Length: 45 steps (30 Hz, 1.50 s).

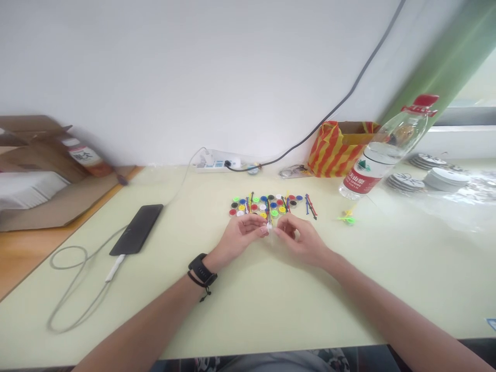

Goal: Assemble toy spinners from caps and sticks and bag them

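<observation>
My left hand (pixel 241 233), with a black watch (pixel 202 267) on its wrist, pinches a small white piece (pixel 269 226) between thumb and fingers. Close beside it, my right hand (pixel 304 240) has thumb and forefinger drawn together; whatever is in that pinch is too small to make out. Just beyond both hands lie several small round coloured discs (pixel 254 207), in red, blue, yellow, green, white and black. Thin coloured arrow-shaped strips (pixel 311 206) lie to the right of the discs, and a few more rest among them. My fingers hide some of the nearest pieces.
A phone (pixel 136 230) on a looping cable lies at left, near a cardboard box (pixel 34 206). Against the wall are a power strip (pixel 217 163) and a striped bag (pixel 333 150). A large water bottle (pixel 362 175), small yellow-green pieces (pixel 347 217) and stacked discs (pixel 405 183) are at right.
</observation>
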Motion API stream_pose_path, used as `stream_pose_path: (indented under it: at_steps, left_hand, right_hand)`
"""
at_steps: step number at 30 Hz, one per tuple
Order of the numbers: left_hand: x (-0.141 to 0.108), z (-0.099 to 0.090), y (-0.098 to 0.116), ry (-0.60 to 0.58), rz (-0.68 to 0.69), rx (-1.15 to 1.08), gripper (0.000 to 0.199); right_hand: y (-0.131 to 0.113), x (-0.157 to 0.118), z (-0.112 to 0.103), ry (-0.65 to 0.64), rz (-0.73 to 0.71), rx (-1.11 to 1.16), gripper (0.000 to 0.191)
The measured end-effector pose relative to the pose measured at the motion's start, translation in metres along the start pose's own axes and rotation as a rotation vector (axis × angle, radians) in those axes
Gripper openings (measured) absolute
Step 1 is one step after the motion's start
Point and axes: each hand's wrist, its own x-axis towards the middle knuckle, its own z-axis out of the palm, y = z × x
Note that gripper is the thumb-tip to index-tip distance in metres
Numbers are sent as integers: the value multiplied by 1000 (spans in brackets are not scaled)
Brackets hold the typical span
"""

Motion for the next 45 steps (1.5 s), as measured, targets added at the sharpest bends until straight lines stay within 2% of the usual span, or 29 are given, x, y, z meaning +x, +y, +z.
stream_pose_path:
  at_steps: [2, 7, 13, 15, 17, 20, 21, 23, 28, 37, 42, 45]
  left_hand:
    - [0, 0, -1, -7, -1, -1, 33]
    - [0, 0, -2, -10, -14, -3, 34]
    - [-1, 0, 0, -13, -19, -10, 34]
    - [-1, 0, 1, -13, -26, -7, 34]
    - [-2, 1, 1, -16, -30, -3, 35]
    - [-2, 2, 2, 7, -21, -1, 34]
    - [-1, 2, 1, 19, -17, 0, 33]
    - [0, 2, 1, 30, -14, 0, 33]
    - [0, 1, -1, 7, -4, -3, 33]
    - [0, 1, -1, -13, -19, -4, 36]
    - [0, 1, 0, 6, -11, -16, 36]
    - [-1, 2, 1, 33, -12, -15, 36]
  right_hand:
    - [-1, -1, 3, -13, 2, 57, 9]
    - [0, -1, 5, -8, -26, 76, 16]
    - [3, -2, 4, 20, -43, 30, 50]
    - [3, -3, 2, 54, -68, -8, 45]
    - [2, -4, 0, 61, -59, -82, 24]
    - [1, -2, -5, 33, 79, -159, 54]
    - [1, -1, -6, 25, 111, -145, 58]
    - [-1, 1, -6, 23, 108, -62, 56]
    - [-8, 4, -1, 53, 46, 154, 17]
    - [-1, 1, 5, 1, 32, 130, 24]
    - [1, -1, 5, 38, 15, 90, 45]
    - [0, 0, 0, 47, 35, 114, 29]
